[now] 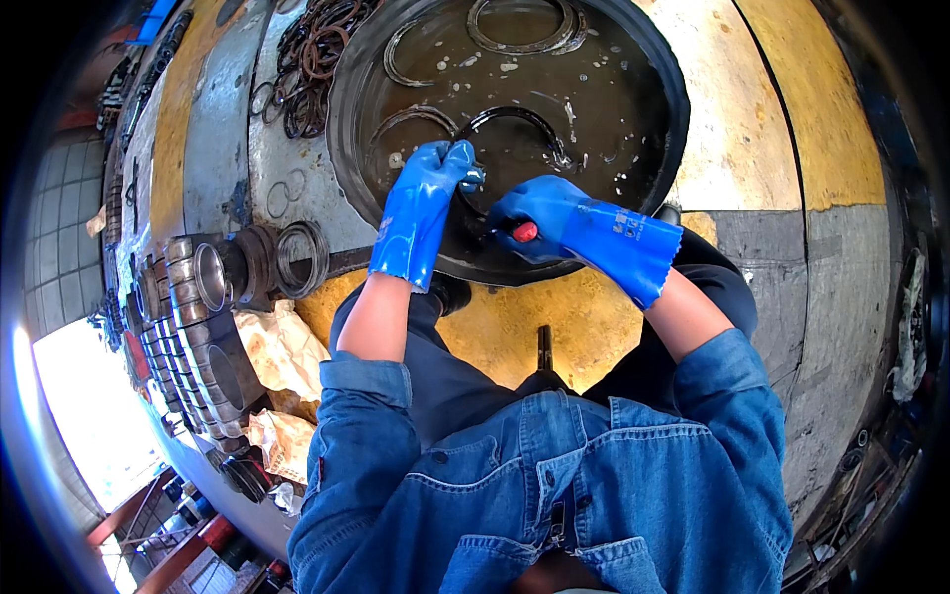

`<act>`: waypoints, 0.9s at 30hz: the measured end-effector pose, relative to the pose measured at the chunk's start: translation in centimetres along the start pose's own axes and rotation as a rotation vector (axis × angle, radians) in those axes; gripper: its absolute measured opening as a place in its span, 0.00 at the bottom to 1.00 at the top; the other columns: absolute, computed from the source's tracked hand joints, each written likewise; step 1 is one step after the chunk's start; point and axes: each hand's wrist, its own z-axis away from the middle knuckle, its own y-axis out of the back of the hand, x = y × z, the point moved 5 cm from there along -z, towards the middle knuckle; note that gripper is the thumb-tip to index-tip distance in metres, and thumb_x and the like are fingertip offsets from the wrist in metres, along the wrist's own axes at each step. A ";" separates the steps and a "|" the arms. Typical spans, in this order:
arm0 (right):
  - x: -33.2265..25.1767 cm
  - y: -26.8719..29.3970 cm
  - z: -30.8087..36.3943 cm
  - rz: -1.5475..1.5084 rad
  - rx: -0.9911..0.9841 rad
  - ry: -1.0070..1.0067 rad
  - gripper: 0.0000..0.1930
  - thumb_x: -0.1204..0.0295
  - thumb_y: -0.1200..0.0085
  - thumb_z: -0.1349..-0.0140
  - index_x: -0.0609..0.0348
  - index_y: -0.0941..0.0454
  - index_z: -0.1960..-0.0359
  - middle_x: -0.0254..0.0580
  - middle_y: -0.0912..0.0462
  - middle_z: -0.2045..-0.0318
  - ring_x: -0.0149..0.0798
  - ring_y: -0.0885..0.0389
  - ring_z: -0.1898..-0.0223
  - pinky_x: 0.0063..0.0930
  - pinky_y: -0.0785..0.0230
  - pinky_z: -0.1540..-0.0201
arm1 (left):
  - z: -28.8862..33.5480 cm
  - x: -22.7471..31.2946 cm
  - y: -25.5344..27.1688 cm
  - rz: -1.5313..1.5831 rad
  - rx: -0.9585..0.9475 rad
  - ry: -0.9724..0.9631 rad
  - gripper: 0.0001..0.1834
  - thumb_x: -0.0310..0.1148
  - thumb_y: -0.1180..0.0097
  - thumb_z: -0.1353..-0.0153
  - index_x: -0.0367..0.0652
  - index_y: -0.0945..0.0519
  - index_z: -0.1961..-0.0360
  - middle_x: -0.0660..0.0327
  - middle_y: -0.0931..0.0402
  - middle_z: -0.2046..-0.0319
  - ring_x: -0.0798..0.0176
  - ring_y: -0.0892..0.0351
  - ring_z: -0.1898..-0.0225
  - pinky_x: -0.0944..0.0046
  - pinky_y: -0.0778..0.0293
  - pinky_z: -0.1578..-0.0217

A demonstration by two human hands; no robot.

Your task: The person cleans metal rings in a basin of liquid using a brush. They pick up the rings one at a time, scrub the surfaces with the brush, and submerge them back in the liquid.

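Beneath both hands sits a wide, round black basin point(653, 69) holding dark, murky liquid flecked with pale bits. It is the biggest thing in view, and it rests on a worn floor point(782, 129) painted in yellow and grey bands. Beyond the left hand, at the floor's edge, a row of shiny metal cylinder sleeves point(198, 327) lies side by side; they are too crowded to count surely. Just nearer that hand lie crumpled brown papers point(282, 346), and past its fingertips a heap of rusty rings point(317, 59).

Inside the basin I count four thin dark rings: one ring point(515, 124) right at the fingertips, arched and glistening wet, and three more rings point(524, 35) farther off in the liquid.

Gloved in blue, the left hand point(426, 203) pinches the near ring's left end between closed fingers. Also in a blue glove, the right hand point(544, 218) is curled tight around a small tool with a red handle point(524, 232), held just below the ring.
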 end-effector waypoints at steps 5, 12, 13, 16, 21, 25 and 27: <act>3.8 1.6 2.2 0.215 0.028 -0.372 0.14 0.58 0.38 0.39 0.40 0.12 0.53 0.45 0.11 0.57 0.55 0.13 0.55 0.45 0.20 0.50 | -0.2 1.1 1.6 0.071 0.104 -0.051 0.20 0.42 0.40 0.27 0.32 0.21 0.52 0.57 0.17 0.68 0.65 0.16 0.67 0.65 0.19 0.64; 3.3 4.8 2.5 -0.416 0.422 -0.577 0.15 0.56 0.42 0.36 0.51 0.11 0.58 0.48 0.10 0.62 0.50 0.11 0.57 0.41 0.19 0.51 | -1.4 0.3 4.0 0.228 0.219 -0.147 0.18 0.42 0.40 0.27 0.32 0.20 0.55 0.55 0.17 0.66 0.65 0.16 0.68 0.64 0.16 0.65; 1.3 5.0 2.5 -0.579 0.521 -0.447 0.16 0.57 0.41 0.35 0.58 0.12 0.60 0.47 0.10 0.66 0.43 0.11 0.61 0.36 0.20 0.53 | -1.1 0.2 4.1 0.230 0.245 -0.151 0.18 0.42 0.40 0.27 0.33 0.20 0.55 0.56 0.17 0.67 0.65 0.16 0.68 0.63 0.16 0.66; -0.8 2.9 1.2 -0.724 0.515 -0.395 0.16 0.59 0.37 0.36 0.59 0.13 0.57 0.45 0.11 0.68 0.35 0.13 0.64 0.33 0.21 0.54 | -0.8 1.1 3.7 0.222 0.270 -0.179 0.19 0.43 0.40 0.27 0.34 0.20 0.56 0.57 0.18 0.69 0.65 0.17 0.70 0.63 0.17 0.67; 0.9 2.7 0.7 -0.288 0.483 -0.367 0.13 0.58 0.42 0.39 0.46 0.12 0.57 0.48 0.11 0.60 0.58 0.14 0.54 0.48 0.21 0.52 | -0.5 1.1 4.3 0.186 0.308 -0.149 0.17 0.43 0.40 0.28 0.37 0.20 0.57 0.60 0.21 0.73 0.67 0.22 0.74 0.66 0.21 0.72; 3.9 3.0 0.1 -0.008 0.680 -0.329 0.14 0.59 0.39 0.39 0.43 0.13 0.53 0.48 0.11 0.60 0.55 0.12 0.57 0.45 0.19 0.52 | -0.5 1.4 3.5 0.175 0.208 -0.034 0.16 0.43 0.39 0.29 0.39 0.20 0.58 0.63 0.23 0.75 0.69 0.24 0.77 0.68 0.25 0.76; 3.2 4.0 0.5 -0.044 0.818 -0.271 0.14 0.60 0.38 0.38 0.44 0.12 0.52 0.48 0.11 0.60 0.54 0.12 0.57 0.43 0.19 0.52 | -0.9 0.8 3.9 0.220 0.138 -0.004 0.16 0.43 0.38 0.30 0.40 0.20 0.58 0.64 0.23 0.75 0.70 0.25 0.78 0.68 0.25 0.77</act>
